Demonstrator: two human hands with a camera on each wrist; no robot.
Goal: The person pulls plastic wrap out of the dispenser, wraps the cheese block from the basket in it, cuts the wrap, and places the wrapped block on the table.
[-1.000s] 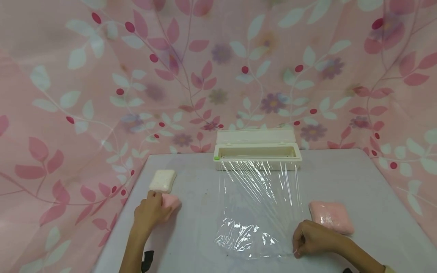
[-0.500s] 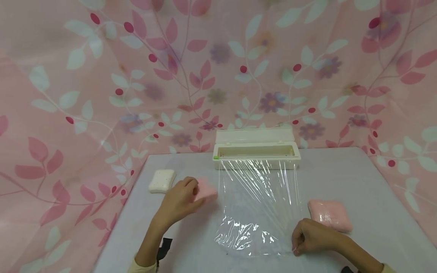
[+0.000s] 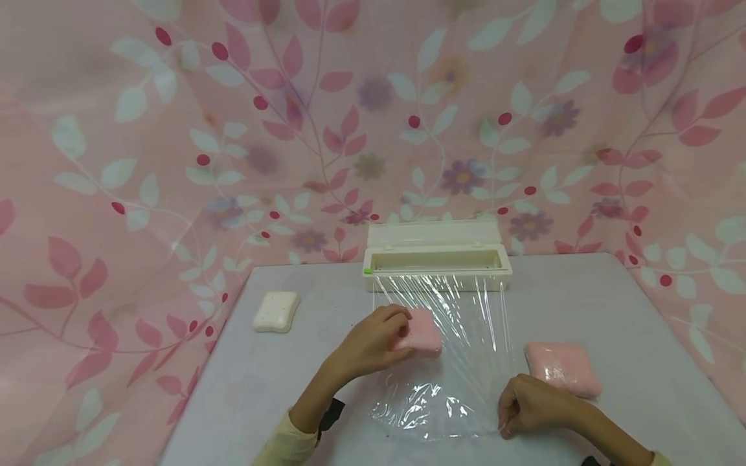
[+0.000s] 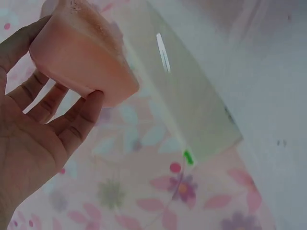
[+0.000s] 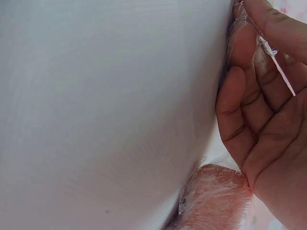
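My left hand (image 3: 373,341) grips a pink soap bar (image 3: 423,333) between thumb and fingers, over a sheet of clear cling film (image 3: 416,404). In the left wrist view the pink bar stands out from the fingertips, its smooth side showing. The film stretches from a cream dispenser box (image 3: 437,283) toward me, wrinkled and shiny. At its near right corner my right hand (image 3: 533,404) pinches the film's edge; crumpled film shows between the fingers in the right wrist view. Just beyond that hand lies another pink soap bar (image 3: 562,367), covered in shiny film.
A white soap bar (image 3: 276,312) lies at the left of the pale table (image 3: 315,414). The dispenser's lid (image 3: 434,233) stands raised at the back edge, with a green tab (image 3: 368,271) on the box's left end. Behind it hangs a pink floral cloth (image 3: 373,129).
My left hand has carried the pink soap bar rightward, from beside the white bar to above the film. The right hand keeps its pinch at the film's corner.
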